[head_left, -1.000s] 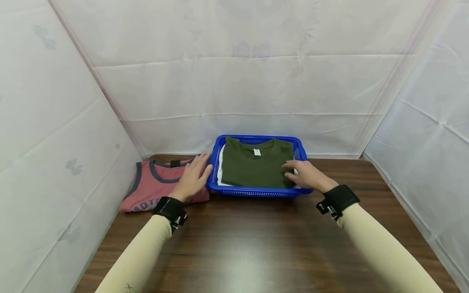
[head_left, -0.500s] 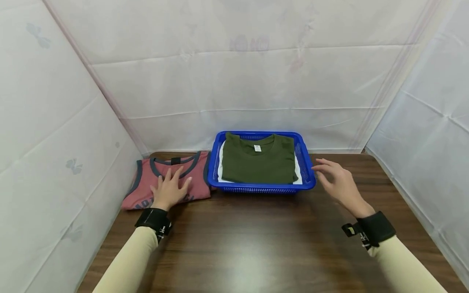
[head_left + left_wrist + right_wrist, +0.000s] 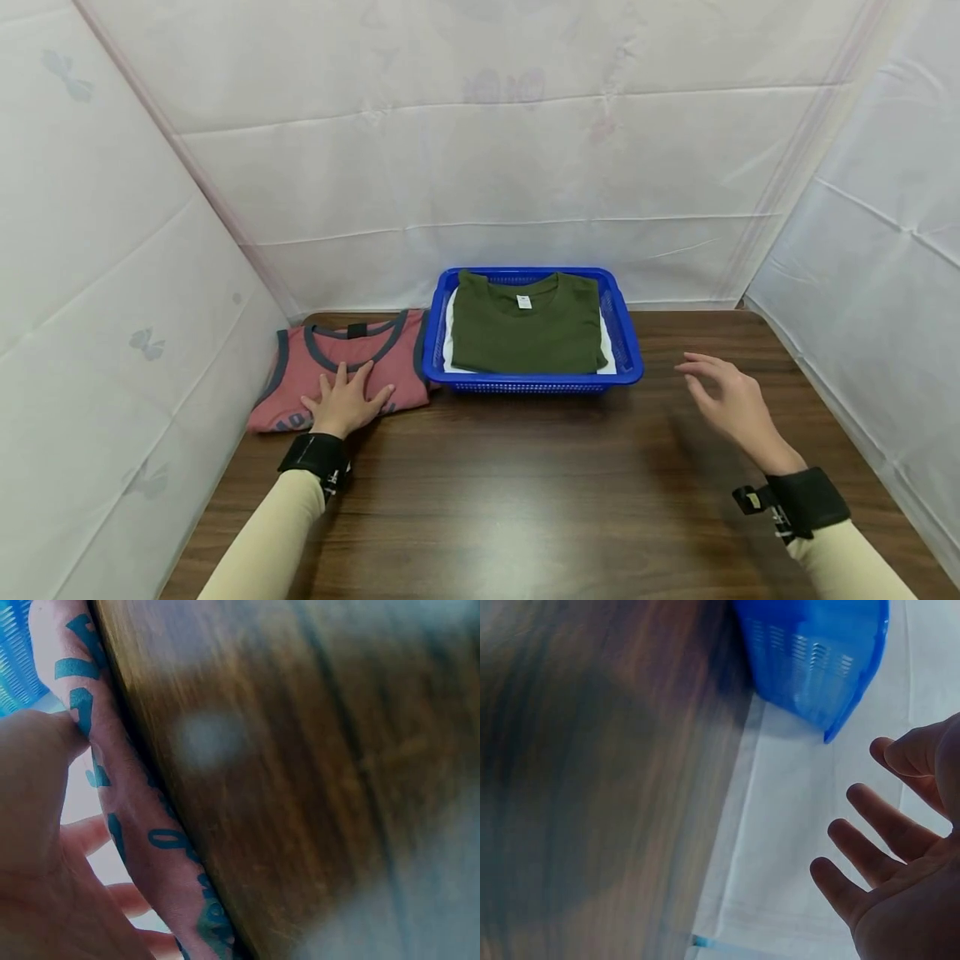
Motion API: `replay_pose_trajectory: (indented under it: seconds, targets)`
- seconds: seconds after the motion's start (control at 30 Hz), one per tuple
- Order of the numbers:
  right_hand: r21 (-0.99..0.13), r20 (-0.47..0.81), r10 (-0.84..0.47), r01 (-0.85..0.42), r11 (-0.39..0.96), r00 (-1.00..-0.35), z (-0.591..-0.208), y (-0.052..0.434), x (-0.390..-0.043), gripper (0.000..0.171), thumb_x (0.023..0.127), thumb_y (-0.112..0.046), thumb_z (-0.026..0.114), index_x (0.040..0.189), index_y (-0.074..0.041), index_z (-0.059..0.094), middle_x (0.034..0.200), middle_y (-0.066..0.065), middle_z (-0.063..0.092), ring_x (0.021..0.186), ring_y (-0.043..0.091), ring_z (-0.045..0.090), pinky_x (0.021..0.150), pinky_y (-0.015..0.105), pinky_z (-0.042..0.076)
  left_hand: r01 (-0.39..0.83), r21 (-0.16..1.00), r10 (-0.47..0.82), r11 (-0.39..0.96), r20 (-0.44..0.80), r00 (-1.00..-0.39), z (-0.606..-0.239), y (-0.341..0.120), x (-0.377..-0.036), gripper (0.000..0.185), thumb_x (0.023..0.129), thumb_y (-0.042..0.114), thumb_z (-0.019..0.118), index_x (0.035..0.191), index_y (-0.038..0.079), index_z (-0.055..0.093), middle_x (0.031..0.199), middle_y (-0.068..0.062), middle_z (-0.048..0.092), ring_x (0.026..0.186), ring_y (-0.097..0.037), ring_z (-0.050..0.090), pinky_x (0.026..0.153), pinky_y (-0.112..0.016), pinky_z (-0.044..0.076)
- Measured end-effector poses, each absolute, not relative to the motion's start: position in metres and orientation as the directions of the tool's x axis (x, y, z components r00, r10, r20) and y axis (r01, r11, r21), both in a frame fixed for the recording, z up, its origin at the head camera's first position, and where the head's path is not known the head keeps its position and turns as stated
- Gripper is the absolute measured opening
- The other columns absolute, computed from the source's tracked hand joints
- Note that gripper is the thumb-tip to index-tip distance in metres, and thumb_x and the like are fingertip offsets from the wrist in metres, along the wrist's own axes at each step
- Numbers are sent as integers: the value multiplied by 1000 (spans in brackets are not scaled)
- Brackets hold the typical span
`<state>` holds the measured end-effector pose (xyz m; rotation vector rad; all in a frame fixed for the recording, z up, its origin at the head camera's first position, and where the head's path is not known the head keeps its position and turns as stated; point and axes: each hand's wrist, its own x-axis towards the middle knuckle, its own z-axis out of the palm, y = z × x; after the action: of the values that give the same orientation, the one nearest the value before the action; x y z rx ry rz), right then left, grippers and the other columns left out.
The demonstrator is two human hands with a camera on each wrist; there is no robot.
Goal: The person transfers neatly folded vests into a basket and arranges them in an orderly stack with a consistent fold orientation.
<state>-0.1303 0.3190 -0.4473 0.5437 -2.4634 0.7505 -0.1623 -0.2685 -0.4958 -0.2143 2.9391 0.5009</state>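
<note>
A folded red tank top (image 3: 341, 367) with grey trim lies at the table's left, beside a blue basket (image 3: 627, 350). My left hand (image 3: 347, 402) rests flat on the tank top's near edge, fingers spread; the left wrist view shows the palm (image 3: 37, 847) against the printed fabric (image 3: 131, 825). A folded dark green T-shirt (image 3: 525, 333) lies in the basket on top of white cloth (image 3: 450, 337). My right hand (image 3: 731, 404) hovers over the table to the right of the basket, fingers relaxed and holding nothing; the right wrist view shows the spread fingers (image 3: 870, 847) and the basket corner (image 3: 817, 652).
The brown wooden table (image 3: 525, 483) is walled on the left, back and right by white sheeting (image 3: 480, 167). The sheeting stands close behind the basket and beside the tank top.
My right hand has left the green T-shirt and drawn back to the right of the basket. My left hand has moved off the basket's left side onto the tank top's near edge.
</note>
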Motion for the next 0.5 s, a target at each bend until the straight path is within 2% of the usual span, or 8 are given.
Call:
replay_pose_trajectory:
  seconds: [0.07, 0.27, 0.5]
  targets:
    - [-406, 555, -220, -492, 770, -802, -451, 322, -129, 22, 88, 9, 71, 108, -1, 76, 124, 24, 68, 109, 47, 64, 82, 56, 47, -165, 315, -115, 935, -170, -979, -497, -269, -163, 86, 98, 69, 48, 163, 16, 29, 165, -34, 7, 146, -65, -5, 100, -88, -7]
    - [-396, 542, -224, -482, 781, -810, -460, 328, -124, 23, 88, 8, 71, 109, -2, 76, 124, 23, 69, 106, 45, 66, 78, 52, 47, -166, 311, -117, 936, -170, -978, -497, -268, -163, 86, 97, 69, 49, 162, 15, 31, 165, -34, 8, 146, -65, -5, 99, -88, -7]
    - [-411, 501, -237, -470, 781, -832, -471, 332, -123, 22, 88, 7, 71, 109, -1, 76, 121, 25, 69, 105, 49, 65, 78, 61, 49, -172, 315, -118, 933, -183, -976, -493, -266, -159, 86, 97, 67, 53, 161, 15, 32, 165, -34, 9, 146, -65, -5, 97, -90, -6]
